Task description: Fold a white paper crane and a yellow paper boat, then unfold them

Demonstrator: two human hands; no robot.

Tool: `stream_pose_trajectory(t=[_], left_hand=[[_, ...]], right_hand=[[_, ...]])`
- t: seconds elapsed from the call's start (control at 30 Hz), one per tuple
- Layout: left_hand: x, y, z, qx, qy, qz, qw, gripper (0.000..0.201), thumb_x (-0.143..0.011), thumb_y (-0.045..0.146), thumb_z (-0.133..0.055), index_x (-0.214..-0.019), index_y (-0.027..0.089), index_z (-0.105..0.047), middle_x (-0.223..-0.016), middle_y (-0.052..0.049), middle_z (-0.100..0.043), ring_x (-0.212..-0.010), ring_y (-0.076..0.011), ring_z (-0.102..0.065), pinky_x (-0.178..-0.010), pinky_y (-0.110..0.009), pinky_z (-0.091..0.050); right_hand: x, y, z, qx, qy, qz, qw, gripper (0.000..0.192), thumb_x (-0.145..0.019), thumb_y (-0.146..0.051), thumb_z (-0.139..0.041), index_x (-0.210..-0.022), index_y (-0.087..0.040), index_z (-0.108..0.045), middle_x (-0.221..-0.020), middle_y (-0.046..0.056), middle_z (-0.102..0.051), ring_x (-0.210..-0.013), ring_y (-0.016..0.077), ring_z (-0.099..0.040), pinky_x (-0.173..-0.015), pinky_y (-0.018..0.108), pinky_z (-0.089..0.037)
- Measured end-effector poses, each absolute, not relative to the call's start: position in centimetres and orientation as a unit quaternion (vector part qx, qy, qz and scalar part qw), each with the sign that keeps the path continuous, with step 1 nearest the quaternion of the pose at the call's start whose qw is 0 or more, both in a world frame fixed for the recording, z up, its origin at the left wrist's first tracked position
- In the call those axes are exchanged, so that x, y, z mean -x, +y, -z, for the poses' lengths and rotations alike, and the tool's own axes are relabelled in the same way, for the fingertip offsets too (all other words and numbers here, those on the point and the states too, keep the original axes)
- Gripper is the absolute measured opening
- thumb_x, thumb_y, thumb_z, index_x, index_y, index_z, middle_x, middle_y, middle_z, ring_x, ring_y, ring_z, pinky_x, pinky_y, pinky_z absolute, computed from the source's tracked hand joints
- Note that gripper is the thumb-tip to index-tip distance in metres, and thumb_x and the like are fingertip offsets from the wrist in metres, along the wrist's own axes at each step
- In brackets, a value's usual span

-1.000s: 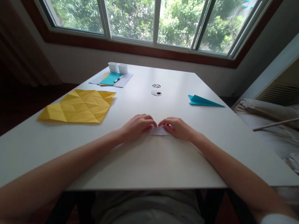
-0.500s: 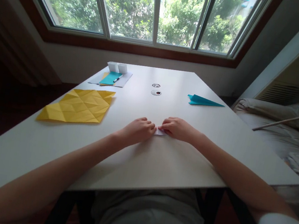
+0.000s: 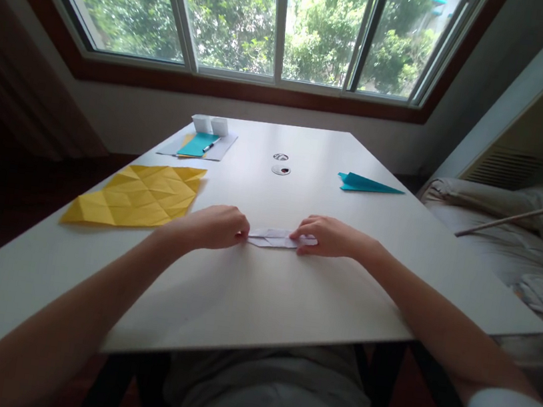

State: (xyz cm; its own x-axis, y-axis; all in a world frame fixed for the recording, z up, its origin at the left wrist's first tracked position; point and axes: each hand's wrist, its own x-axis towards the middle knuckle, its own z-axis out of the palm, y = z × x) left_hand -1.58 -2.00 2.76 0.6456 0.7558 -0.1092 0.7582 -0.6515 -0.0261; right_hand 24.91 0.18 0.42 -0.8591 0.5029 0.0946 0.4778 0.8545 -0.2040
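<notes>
A narrow strip of folded white paper [image 3: 273, 237] lies on the white table in front of me, its fold lines showing. My left hand [image 3: 222, 227] is closed, pinching the paper's left end between thumb and fingers. At the other end, my right hand [image 3: 325, 236] grips the paper, with fingertips on top and the thumb at the near edge. The paper's far right end is partly covered by that hand.
Creased yellow paper [image 3: 138, 195] lies to the left, and a blue paper plane [image 3: 369, 184] at right. Behind are two round stickers [image 3: 281, 170]. At back left sit white paper boxes [image 3: 201, 123], blue paper [image 3: 197, 144] and a pen [image 3: 210, 145].
My left hand has slid leftward along the paper, away from my right hand. More of the folded white paper now shows between them. My right hand has shifted slightly right.
</notes>
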Motion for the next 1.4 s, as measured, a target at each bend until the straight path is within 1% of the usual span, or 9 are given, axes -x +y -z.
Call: stream_pose_trajectory(t=[0.2, 0.37, 0.5, 0.63, 0.73, 0.83, 1.0, 1.27, 1.4], left_hand=[[1.2, -1.7, -2.3, -0.914, 0.404, -0.018, -0.030, 0.020, -0.079, 0.021, -0.044, -0.081, 0.021, -0.064, -0.074, -0.003, -0.065, -0.067, -0.0166, -0.059, -0.061, -0.025, -0.041], [-0.7, -2.5, -0.9, -0.929, 0.362, -0.055, -0.052, 0.038, -0.075, 0.044, -0.055, -0.106, 0.021, -0.056, -0.095, -0.005, -0.065, -0.083, -0.0215, -0.060, -0.073, -0.031, -0.042], [-1.2, -2.5, 0.0, -0.933, 0.343, -0.071, -0.089, 0.019, -0.083, 0.027, -0.047, -0.096, 0.021, -0.060, -0.088, -0.003, -0.066, -0.082, -0.0190, -0.060, -0.072, -0.030, -0.041], [-1.1, -2.3, 0.0, -0.913, 0.379, -0.093, -0.119, 0.020, -0.085, 0.020, -0.041, -0.085, 0.019, -0.061, -0.073, -0.003, -0.065, -0.071, -0.0168, -0.060, -0.063, -0.026, -0.040], [-1.0, -2.4, -0.4, -0.900, 0.413, -0.112, -0.079, 0.020, -0.083, 0.022, -0.042, -0.087, 0.020, -0.061, -0.074, -0.003, -0.065, -0.066, -0.0161, -0.059, -0.056, -0.024, -0.037], [-0.9, -2.4, -0.8, -0.892, 0.423, -0.151, 0.049, 0.019, -0.082, 0.024, -0.043, -0.090, 0.020, -0.060, -0.072, -0.001, -0.064, -0.062, -0.0133, -0.057, -0.055, -0.022, -0.038], [-0.9, -2.0, -0.2, -0.865, 0.415, -0.188, 0.213, 0.021, -0.081, 0.026, -0.046, -0.101, 0.019, -0.050, -0.069, 0.003, -0.062, -0.058, -0.0103, -0.052, -0.054, -0.020, -0.039], [-1.0, -1.3, 1.4, -0.914, 0.338, -0.207, 0.092, 0.015, -0.081, 0.020, -0.050, -0.090, 0.019, -0.062, -0.093, -0.006, -0.060, -0.088, -0.0164, -0.054, -0.077, -0.028, -0.043], [-0.9, -1.3, 1.1, -0.935, 0.302, -0.163, 0.087, 0.022, -0.083, 0.013, -0.044, -0.088, 0.018, -0.065, -0.088, -0.006, -0.063, -0.084, -0.0152, -0.054, -0.075, -0.026, -0.043]], right_hand=[[-24.6, 0.0, -0.1, 0.232, -0.968, -0.040, 0.091, 0.022, -0.081, -0.025, -0.052, -0.098, -0.020, -0.066, -0.087, 0.006, -0.068, -0.079, 0.0170, -0.060, -0.072, 0.028, -0.040], [-24.3, -0.2, -0.1, 0.233, -0.968, 0.017, 0.090, 0.022, -0.085, -0.021, -0.044, -0.091, -0.019, -0.065, -0.081, 0.006, -0.069, -0.074, 0.0162, -0.061, -0.073, 0.029, -0.037], [-24.3, -0.3, -0.1, 0.245, -0.964, 0.021, 0.104, 0.023, -0.086, -0.019, -0.040, -0.088, -0.019, -0.062, -0.076, 0.004, -0.068, -0.068, 0.0146, -0.060, -0.073, 0.028, -0.036], [-24.1, -0.5, -0.1, 0.274, -0.950, -0.009, 0.149, 0.022, -0.085, -0.022, -0.043, -0.099, -0.020, -0.059, -0.084, 0.004, -0.068, -0.071, 0.0151, -0.060, -0.071, 0.027, -0.037], [-23.9, -0.8, -0.3, 0.312, -0.932, -0.064, 0.174, 0.023, -0.084, -0.025, -0.045, -0.102, -0.020, -0.059, -0.081, 0.003, -0.067, -0.068, 0.0143, -0.059, -0.064, 0.024, -0.038], [-23.9, -0.9, -0.5, 0.342, -0.907, -0.149, 0.195, 0.024, -0.085, -0.025, -0.044, -0.105, -0.021, -0.057, -0.077, 0.001, -0.066, -0.063, 0.0115, -0.057, -0.058, 0.021, -0.038], [-24.2, 0.0, -0.1, 0.323, -0.891, -0.249, 0.199, 0.029, -0.081, -0.026, -0.051, -0.110, -0.021, -0.050, -0.090, 0.002, -0.064, -0.061, 0.0086, -0.054, -0.056, 0.020, -0.039], [-24.4, 0.7, 0.8, 0.273, -0.933, -0.170, 0.160, 0.017, -0.082, -0.021, -0.050, -0.092, -0.019, -0.064, -0.088, 0.005, -0.063, -0.078, 0.0137, -0.056, -0.069, 0.024, -0.042], [-24.6, 0.7, 0.6, 0.255, -0.942, -0.156, 0.152, 0.020, -0.085, -0.023, -0.048, -0.091, -0.019, -0.067, -0.092, 0.008, -0.062, -0.081, 0.0151, -0.057, -0.072, 0.026, -0.043]])
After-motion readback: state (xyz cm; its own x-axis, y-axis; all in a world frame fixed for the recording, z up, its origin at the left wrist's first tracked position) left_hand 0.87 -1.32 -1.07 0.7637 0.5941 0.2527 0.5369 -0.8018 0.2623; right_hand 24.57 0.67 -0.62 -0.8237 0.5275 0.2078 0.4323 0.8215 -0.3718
